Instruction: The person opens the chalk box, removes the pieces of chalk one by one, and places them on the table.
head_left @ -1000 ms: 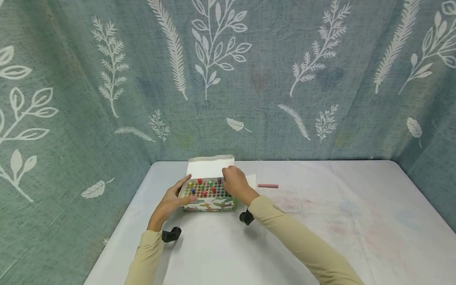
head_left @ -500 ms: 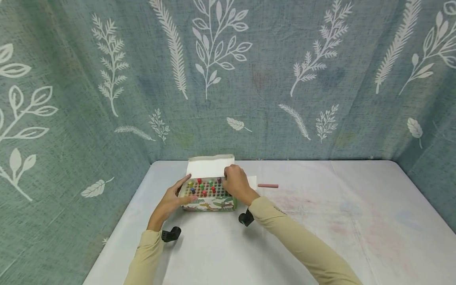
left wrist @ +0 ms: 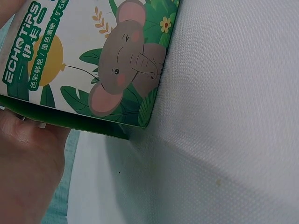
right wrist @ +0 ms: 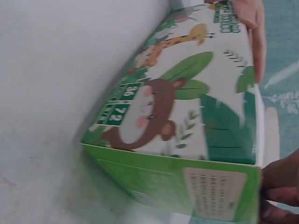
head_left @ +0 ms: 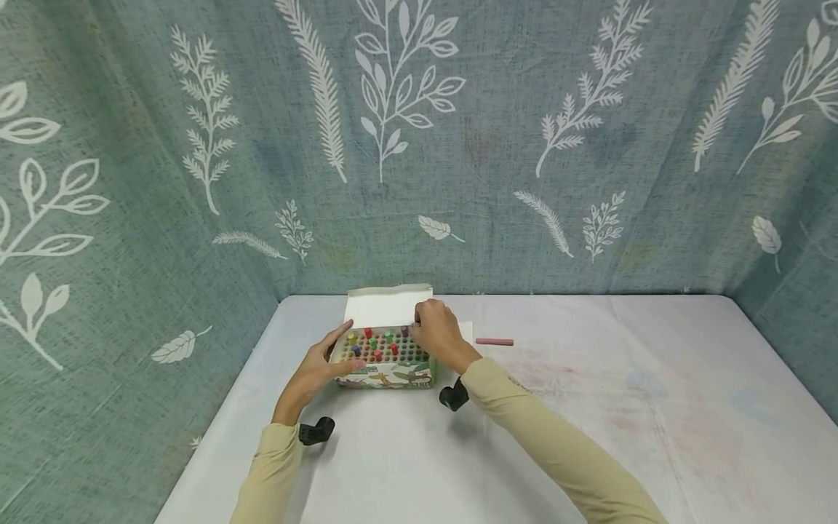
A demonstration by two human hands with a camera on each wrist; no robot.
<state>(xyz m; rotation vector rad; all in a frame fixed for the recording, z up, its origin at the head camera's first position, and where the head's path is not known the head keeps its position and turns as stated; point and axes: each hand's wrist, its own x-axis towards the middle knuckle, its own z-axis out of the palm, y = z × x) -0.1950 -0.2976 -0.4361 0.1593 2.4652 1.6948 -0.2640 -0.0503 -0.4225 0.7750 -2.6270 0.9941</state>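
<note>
One open chalk box [head_left: 386,364] sits on the white table [head_left: 589,407], toward its far left part, with its white lid flap [head_left: 388,306] standing up at the back. The box's outer walls are printed green with leaves and cartoon animals: an elephant on the face seen from the left wrist, a brown bear and a giraffe on the face seen from the right wrist. Inside, a tray of small round holes holds short chalk sticks [head_left: 374,342] in red, green, yellow, blue and purple; about ten show, though they are too small to count surely. The left hand [head_left: 317,364] lies with straight fingers against the box's left end. The right hand [head_left: 437,333] curls its fingers over the box's far right corner, gripping it. One pink chalk stick [head_left: 494,341] lies on the table just right of the box.
</note>
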